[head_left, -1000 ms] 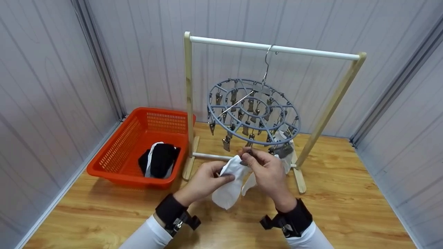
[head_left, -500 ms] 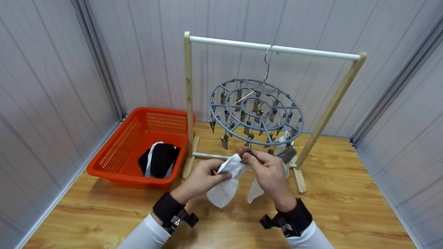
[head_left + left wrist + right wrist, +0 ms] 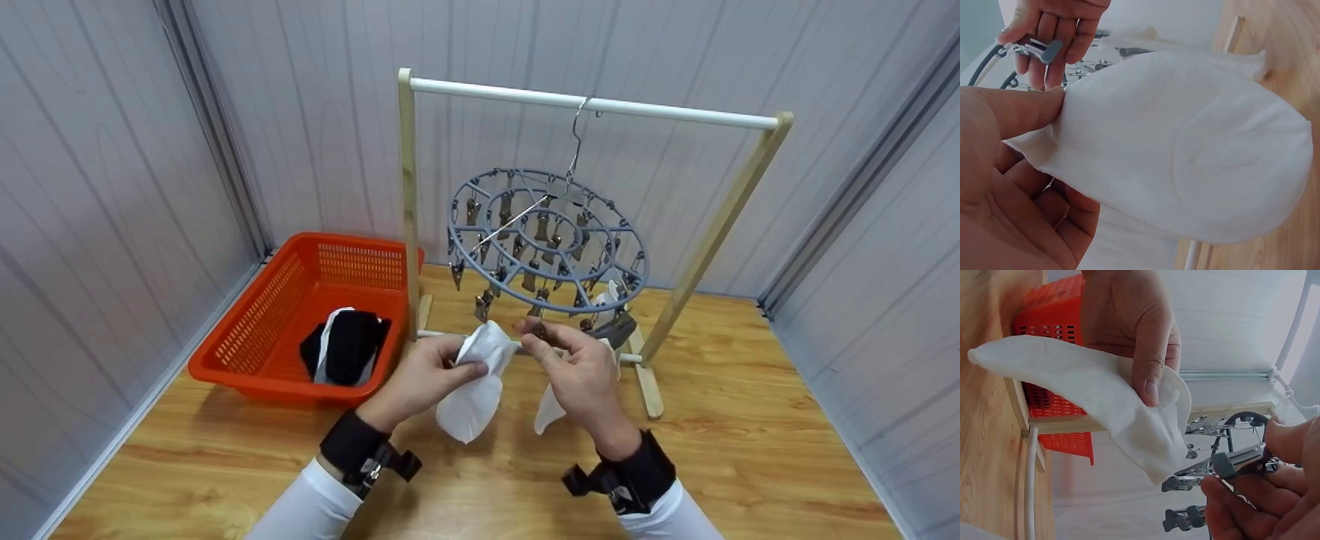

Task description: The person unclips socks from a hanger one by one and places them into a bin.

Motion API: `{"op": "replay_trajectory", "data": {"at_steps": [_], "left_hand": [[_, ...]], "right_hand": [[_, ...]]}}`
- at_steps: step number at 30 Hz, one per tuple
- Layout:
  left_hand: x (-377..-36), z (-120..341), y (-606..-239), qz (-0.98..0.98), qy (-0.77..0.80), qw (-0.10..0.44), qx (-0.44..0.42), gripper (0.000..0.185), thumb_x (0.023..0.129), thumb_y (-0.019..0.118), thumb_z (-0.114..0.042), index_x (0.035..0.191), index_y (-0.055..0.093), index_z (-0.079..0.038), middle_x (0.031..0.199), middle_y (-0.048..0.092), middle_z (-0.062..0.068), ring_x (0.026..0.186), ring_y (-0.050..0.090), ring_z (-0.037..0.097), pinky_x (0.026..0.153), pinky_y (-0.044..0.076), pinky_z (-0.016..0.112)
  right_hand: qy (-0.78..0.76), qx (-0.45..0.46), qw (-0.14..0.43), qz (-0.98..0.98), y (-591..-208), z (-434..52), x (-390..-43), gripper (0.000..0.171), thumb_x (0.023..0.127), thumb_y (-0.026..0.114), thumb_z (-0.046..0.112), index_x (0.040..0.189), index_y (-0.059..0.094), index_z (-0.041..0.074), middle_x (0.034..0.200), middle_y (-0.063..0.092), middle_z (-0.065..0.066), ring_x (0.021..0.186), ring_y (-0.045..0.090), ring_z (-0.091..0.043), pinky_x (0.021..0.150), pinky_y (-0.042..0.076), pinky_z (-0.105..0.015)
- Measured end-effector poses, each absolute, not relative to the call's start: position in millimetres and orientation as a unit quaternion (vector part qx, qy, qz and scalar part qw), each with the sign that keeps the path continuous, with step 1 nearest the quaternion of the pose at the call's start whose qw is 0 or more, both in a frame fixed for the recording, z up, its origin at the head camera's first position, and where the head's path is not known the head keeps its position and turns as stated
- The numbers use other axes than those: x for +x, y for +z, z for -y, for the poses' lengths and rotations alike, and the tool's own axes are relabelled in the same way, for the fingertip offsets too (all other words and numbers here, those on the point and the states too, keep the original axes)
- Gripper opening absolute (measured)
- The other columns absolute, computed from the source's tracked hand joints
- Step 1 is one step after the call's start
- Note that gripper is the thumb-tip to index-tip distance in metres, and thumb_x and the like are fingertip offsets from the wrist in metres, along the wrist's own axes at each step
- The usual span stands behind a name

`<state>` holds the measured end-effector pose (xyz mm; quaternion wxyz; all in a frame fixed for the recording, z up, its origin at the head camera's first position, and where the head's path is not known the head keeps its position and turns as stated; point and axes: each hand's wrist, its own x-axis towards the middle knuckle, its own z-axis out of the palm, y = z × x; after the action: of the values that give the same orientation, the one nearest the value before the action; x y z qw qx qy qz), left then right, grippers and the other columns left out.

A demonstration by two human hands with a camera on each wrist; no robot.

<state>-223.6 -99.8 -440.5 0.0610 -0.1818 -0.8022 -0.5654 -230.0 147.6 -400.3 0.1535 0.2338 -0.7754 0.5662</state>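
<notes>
My left hand (image 3: 424, 379) pinches a white sock (image 3: 472, 401) near its cuff, thumb on top; the toe end hangs down in the head view. My right hand (image 3: 583, 379) holds a metal clip with grey tips (image 3: 1238, 461) between thumb and fingers. The clip belongs to a round grey clip hanger (image 3: 577, 309), which hangs by a hook from a rack. In the right wrist view a gap separates the sock's cuff from the held clip. Another white sock with a grey part (image 3: 616, 330) hangs at the hanger's right side, partly hidden behind my right hand.
An orange basket (image 3: 247, 345) stands left of the rack, with black and white socks (image 3: 352, 349) in it. The rack has wooden posts (image 3: 409, 202) and a white top bar (image 3: 675, 112). Several unused clips (image 3: 484, 306) dangle from the hanger. Panelled walls enclose the wooden surface.
My left hand has drawn the white sock leftward, away from the clip in my right hand. The hanger has swung right and back. My right hand has barely moved.
</notes>
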Motion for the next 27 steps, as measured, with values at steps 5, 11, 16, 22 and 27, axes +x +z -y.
{"op": "replay_trajectory", "data": {"at_steps": [5, 11, 16, 22, 27], "left_hand": [[-224.8, 106.9, -438.0, 0.800, -0.571, 0.060, -0.174, 0.022, 0.101, 0.085, -0.015, 0.117, 0.080, 0.000, 0.103, 0.078, 0.008, 0.088, 0.069, 0.016, 0.076, 0.060, 0.030], [-225.7, 118.9, -429.5, 0.795, -0.582, 0.075, -0.155, 0.023, 0.099, 0.086, -0.012, 0.115, 0.080, 0.003, 0.101, 0.079, 0.012, 0.086, 0.072, 0.018, 0.076, 0.061, 0.032], [-225.0, 131.5, -421.1, 0.788, -0.597, 0.075, -0.129, 0.026, 0.101, 0.084, -0.015, 0.121, 0.079, 0.000, 0.110, 0.079, 0.013, 0.094, 0.071, 0.023, 0.081, 0.063, 0.036], [-224.8, 147.5, -415.3, 0.780, -0.609, 0.105, -0.103, 0.025, 0.100, 0.085, -0.015, 0.119, 0.078, 0.001, 0.108, 0.080, 0.013, 0.093, 0.071, 0.024, 0.080, 0.063, 0.034], [-221.9, 160.1, -409.3, 0.763, -0.630, 0.124, -0.077, 0.030, 0.101, 0.085, -0.016, 0.124, 0.078, 0.002, 0.110, 0.079, 0.015, 0.096, 0.072, 0.025, 0.083, 0.064, 0.032]], "right_hand": [[0.429, 0.290, 0.278, 0.809, -400.9, -151.4, -230.1, 0.028, 0.100, 0.087, 0.023, 0.120, 0.084, 0.004, 0.111, 0.083, -0.007, 0.091, 0.078, -0.022, 0.077, 0.063, -0.036], [0.302, 0.321, 0.426, 0.790, -393.4, -159.2, -228.2, 0.033, 0.100, 0.086, 0.029, 0.114, 0.083, 0.000, 0.101, 0.082, -0.014, 0.088, 0.078, -0.031, 0.080, 0.065, -0.048], [0.334, 0.322, 0.475, 0.748, -384.5, -164.7, -225.5, 0.022, 0.101, 0.083, 0.020, 0.113, 0.085, 0.003, 0.106, 0.084, -0.010, 0.093, 0.079, -0.030, 0.086, 0.062, -0.045], [0.375, 0.320, 0.518, 0.698, -377.3, -168.9, -226.6, 0.019, 0.098, 0.079, 0.007, 0.115, 0.084, 0.000, 0.108, 0.083, -0.012, 0.097, 0.076, -0.033, 0.098, 0.055, -0.037], [0.377, 0.299, 0.519, 0.706, -375.9, -168.9, -230.9, 0.026, 0.097, 0.079, 0.008, 0.120, 0.082, -0.002, 0.119, 0.081, -0.016, 0.110, 0.074, -0.039, 0.108, 0.051, -0.040]]}}
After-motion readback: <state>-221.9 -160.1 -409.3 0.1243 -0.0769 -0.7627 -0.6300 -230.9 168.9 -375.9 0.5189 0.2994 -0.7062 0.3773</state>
